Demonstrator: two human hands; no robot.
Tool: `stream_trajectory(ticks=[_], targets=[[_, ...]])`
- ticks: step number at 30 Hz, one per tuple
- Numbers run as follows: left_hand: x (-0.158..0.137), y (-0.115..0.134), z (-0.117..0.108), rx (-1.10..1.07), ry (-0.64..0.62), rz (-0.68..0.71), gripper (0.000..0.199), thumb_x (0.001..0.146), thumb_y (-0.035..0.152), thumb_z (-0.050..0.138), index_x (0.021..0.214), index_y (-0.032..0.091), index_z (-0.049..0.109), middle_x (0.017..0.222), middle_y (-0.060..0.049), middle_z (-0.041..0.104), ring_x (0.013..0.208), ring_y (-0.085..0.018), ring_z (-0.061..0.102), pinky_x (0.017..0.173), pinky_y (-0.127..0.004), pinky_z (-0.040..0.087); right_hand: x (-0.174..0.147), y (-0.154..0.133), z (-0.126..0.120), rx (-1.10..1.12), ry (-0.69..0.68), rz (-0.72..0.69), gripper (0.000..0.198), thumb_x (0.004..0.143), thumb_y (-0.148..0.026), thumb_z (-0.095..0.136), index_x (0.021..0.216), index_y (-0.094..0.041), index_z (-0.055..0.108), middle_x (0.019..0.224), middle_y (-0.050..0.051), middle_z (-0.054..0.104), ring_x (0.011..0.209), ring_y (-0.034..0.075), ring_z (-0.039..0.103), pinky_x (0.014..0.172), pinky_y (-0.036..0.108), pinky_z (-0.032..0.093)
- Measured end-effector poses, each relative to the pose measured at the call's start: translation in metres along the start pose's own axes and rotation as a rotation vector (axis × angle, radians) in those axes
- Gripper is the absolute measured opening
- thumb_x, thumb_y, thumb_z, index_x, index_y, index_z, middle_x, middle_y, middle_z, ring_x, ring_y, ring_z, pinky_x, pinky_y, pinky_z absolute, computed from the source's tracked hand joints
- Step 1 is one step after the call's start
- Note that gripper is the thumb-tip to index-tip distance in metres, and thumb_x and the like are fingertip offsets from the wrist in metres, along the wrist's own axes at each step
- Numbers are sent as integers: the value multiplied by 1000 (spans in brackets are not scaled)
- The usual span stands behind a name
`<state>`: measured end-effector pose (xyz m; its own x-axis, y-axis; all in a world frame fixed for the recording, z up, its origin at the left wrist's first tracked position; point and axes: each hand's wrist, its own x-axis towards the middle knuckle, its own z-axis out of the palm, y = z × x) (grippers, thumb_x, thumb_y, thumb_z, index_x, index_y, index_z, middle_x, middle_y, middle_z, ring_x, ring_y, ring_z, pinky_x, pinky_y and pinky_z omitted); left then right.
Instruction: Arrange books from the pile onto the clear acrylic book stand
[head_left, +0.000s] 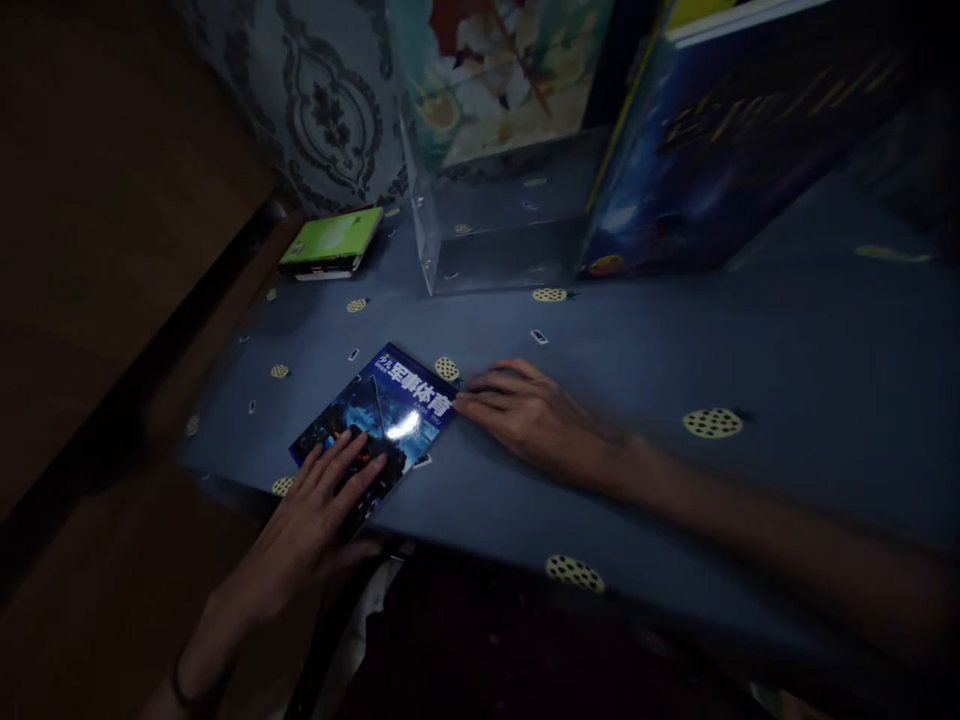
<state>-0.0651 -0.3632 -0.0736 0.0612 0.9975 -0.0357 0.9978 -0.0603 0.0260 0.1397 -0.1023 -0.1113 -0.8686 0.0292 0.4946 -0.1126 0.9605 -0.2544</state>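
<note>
A thin book (409, 385) with a glossy dark blue cover and white Chinese lettering lies at an angle near the table's front edge. My left hand (322, 495) rests flat on its lower part with the fingers spread. At the book's right corner is my right hand (529, 415), its fingers drawn together and touching that corner as in a pinch. The fingertips there are slightly blurred, and the underside of the corner is hidden.
A blue tablecloth (630, 350) with a pineapple pattern covers the table. A green-covered stack of books (330, 240) lies at the back left. Behind, a clear acrylic stand (510, 240) holds a picture book (510, 70), beside a large blue book (720, 150) standing upright.
</note>
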Motion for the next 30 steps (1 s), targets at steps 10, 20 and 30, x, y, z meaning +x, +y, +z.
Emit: stream_trajectory(ticks=[10, 20, 30], targets=[[29, 10, 11, -102, 12, -63, 127, 75, 46, 83, 160, 24, -8, 166, -23, 15, 154, -37, 10, 119, -64, 23, 54, 43, 23, -141, -86, 78, 33, 99, -16, 42, 121, -22, 66, 107, 9, 76, 107, 26, 66, 97, 45, 38], [10, 2, 0, -254, 170, 21, 56, 97, 38, 58, 149, 29, 39, 151, -13, 50, 140, -27, 47, 110, -53, 46, 51, 45, 33, -74, -32, 112, 38, 102, -20, 40, 132, -21, 62, 125, 11, 72, 129, 31, 56, 101, 50, 39], [21, -1, -2, -103, 270, 127, 28, 103, 30, 50, 121, 20, 68, 119, -8, 74, 116, -21, 68, 99, -36, 57, 47, 19, 37, 102, 49, 41, 40, 99, -12, 41, 132, -22, 62, 129, 9, 69, 129, 27, 55, 103, 51, 41]])
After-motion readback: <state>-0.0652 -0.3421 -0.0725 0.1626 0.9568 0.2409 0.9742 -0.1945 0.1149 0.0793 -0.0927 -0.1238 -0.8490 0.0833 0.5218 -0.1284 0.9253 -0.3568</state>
